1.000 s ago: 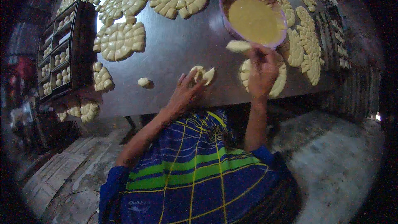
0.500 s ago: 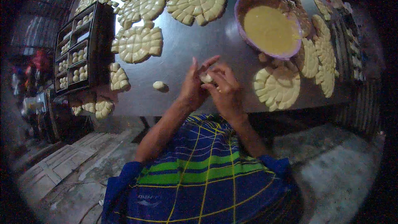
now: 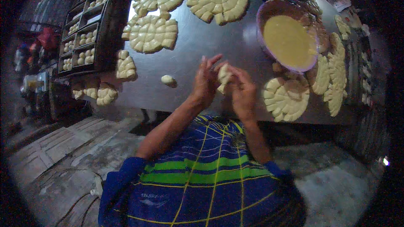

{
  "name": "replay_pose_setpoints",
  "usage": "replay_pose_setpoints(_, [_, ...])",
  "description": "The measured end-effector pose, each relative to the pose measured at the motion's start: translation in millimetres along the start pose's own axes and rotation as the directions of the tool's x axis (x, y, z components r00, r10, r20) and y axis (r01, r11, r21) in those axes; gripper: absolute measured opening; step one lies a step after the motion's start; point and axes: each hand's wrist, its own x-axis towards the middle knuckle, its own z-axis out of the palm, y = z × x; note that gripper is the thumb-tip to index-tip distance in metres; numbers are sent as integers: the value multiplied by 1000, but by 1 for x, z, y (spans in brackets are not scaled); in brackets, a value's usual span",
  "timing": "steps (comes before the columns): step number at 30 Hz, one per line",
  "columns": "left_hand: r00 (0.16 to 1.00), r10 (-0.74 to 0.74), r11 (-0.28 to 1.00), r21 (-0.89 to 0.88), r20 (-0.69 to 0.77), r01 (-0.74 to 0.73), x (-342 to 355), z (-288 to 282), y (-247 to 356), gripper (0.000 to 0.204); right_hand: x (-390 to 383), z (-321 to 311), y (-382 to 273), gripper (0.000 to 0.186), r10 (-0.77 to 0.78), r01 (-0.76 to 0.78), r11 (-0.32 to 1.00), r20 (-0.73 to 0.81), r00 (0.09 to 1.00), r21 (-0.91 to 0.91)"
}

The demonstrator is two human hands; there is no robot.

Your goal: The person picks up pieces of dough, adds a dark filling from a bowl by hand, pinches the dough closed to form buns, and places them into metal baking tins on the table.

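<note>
My left hand (image 3: pixel 205 77) is raised over the steel table (image 3: pixel 185 42) near its front edge, fingers extended and apart. Beside it my right hand (image 3: pixel 241 86) grips a pale, irregular piece of dough (image 3: pixel 224 77) between the two hands. A small oval dough lump (image 3: pixel 167 79) lies to their left. To the right sits a round, segmented dough shape (image 3: pixel 286 101), and behind that a purple-rimmed bowl (image 3: pixel 287 42) of yellow liquid. Similar segmented shapes (image 3: pixel 152 34) spread over the left and back of the table.
A dark compartmented tray (image 3: pixel 84 33) of dough balls stands at the left, with smaller dough clusters (image 3: pixel 105 93) near it. Long dough clusters (image 3: pixel 336 75) lie along the right side. Dim clutter (image 3: pixel 33 88) fills the far left; cables lie on the concrete floor (image 3: pixel 75 176).
My right hand has come from beside the bowl to meet my left hand. The dough piece now shows more between them, stretched upright. The camera view has shifted.
</note>
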Motion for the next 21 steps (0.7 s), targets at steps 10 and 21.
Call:
replay_pose_setpoints(10, [985, 35, 998, -55, 169, -26, -1, 15, 16, 74, 8, 7, -4, 36, -67, 72, 967, 31, 997, -244])
replay_pose_setpoints(21, [997, 18, 1000, 21, 74, -20, 16, 6, 15, 70, 12, 6, -4, 31, -265, 295, 925, 149, 953, -240])
